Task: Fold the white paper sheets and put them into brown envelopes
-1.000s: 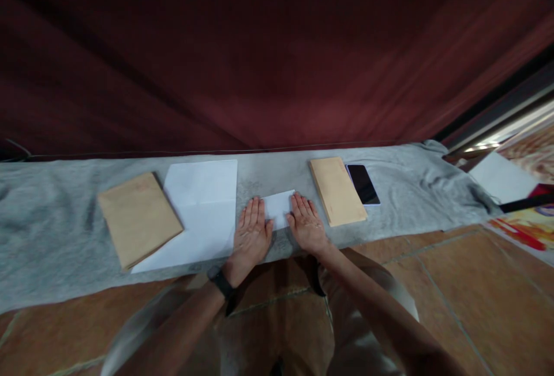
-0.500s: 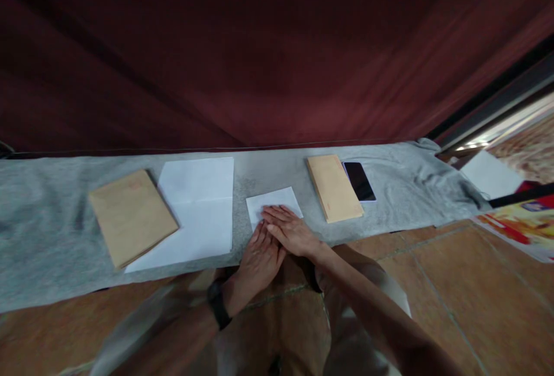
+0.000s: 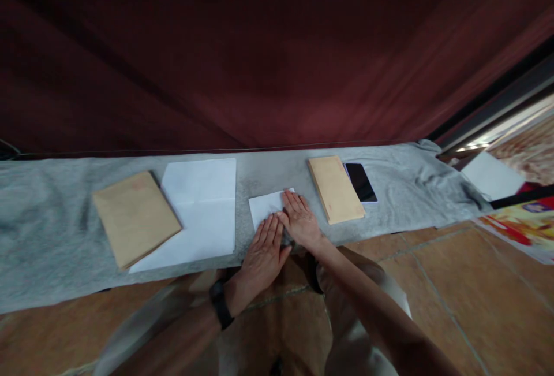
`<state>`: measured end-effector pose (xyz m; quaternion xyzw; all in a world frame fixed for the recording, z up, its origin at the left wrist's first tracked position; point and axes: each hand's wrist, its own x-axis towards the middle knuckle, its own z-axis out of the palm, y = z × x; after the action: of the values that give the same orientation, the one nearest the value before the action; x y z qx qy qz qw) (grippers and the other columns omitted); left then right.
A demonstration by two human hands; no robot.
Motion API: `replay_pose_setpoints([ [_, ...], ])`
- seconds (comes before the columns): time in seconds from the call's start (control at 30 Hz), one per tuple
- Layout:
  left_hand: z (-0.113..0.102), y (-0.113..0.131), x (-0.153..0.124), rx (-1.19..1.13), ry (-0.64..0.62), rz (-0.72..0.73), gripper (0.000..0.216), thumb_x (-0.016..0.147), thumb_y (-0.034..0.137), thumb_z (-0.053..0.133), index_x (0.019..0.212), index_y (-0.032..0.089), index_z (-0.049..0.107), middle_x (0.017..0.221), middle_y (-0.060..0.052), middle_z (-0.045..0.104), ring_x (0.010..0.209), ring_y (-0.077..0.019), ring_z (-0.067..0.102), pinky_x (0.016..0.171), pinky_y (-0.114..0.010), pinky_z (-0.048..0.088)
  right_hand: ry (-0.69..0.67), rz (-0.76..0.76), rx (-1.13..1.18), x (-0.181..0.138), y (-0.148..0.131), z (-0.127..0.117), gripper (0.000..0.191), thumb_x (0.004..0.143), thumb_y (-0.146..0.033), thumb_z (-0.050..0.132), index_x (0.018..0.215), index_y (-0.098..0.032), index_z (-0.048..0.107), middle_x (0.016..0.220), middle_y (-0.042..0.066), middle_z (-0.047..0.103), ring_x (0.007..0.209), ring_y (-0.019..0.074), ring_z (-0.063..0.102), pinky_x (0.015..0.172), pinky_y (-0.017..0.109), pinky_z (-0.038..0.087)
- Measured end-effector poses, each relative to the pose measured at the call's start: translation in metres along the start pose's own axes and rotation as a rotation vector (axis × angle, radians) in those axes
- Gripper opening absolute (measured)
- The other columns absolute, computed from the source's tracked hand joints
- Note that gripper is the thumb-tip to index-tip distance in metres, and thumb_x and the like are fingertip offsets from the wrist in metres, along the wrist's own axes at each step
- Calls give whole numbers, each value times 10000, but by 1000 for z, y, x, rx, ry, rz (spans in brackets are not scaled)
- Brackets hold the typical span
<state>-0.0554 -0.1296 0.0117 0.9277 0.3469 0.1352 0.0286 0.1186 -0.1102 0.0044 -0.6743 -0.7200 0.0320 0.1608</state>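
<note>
On a narrow, low surface spread with grey cloth (image 3: 272, 171), a small piece of white paper (image 3: 262, 207) lies in front of the person, partly covered by both hands. Left hand (image 3: 265, 253): palm down, laid flat, four fingers straight and close together, thumb angled out; fingertips rest over the paper's near edge, and most of the paper's visible part lies just beyond them. Right hand (image 3: 302, 224): also flat, palm down, fingers extended over the paper's right side, a white corner showing past the tips. Its thumb sits at the left fingertips; cannot tell whether they touch. Neither hand pinches anything.

Left of the paper, well apart from it: larger white paper (image 3: 205, 208), creased across, its left part under a kraft envelope stack (image 3: 137, 220). Right of the right hand, near it: narrower tan envelope stack (image 3: 337, 189), with a smartphone (image 3: 362, 182), dark screen up, along its far side. Black wristwatch (image 3: 221, 305) on the left wrist.
</note>
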Motion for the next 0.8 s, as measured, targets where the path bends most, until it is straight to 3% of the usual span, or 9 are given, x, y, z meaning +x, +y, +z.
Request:
replay_pose_setpoints([
  [0.17, 2, -1, -2, -32, 28, -23, 676, 1009, 435, 378, 1550, 39, 293, 1604, -217, 354, 1529, -294, 256, 1223, -501, 319, 62, 57, -62, -18, 10, 3, 620, 1065, -438, 354, 1563, -68, 330, 1604, 175, 357, 1505, 277, 313, 1231, 472, 257],
  [0.5, 4, -19, -11, 6, 92, -46, 713, 988, 489, 418, 1515, 12, 366, 1588, -240, 371, 1518, -317, 281, 1224, -497, 305, 165, 210, -109, -53, -9, 2, 689, 1034, -469, 437, 1519, 16, 374, 1582, 253, 355, 1478, 348, 350, 1197, 519, 315],
  [0.7, 3, -27, -15, 38, 49, 34, 644, 934, 300, 468, 1521, 50, 389, 1618, -215, 321, 1526, -317, 259, 1229, -510, 299, 45, -161, 61, -61, -39, -5, 543, 1063, -411, 393, 1534, -142, 409, 1588, 93, 412, 1472, 204, 381, 1239, 404, 280],
  [0.8, 3, -28, -16, 62, 31, 37, 638, 915, 239, 456, 1520, 43, 392, 1614, -222, 320, 1522, -315, 266, 1230, -509, 298, 68, -139, 71, -65, -48, -4, 550, 1054, -420, 430, 1537, -158, 408, 1581, 97, 422, 1458, 217, 406, 1231, 414, 287],
])
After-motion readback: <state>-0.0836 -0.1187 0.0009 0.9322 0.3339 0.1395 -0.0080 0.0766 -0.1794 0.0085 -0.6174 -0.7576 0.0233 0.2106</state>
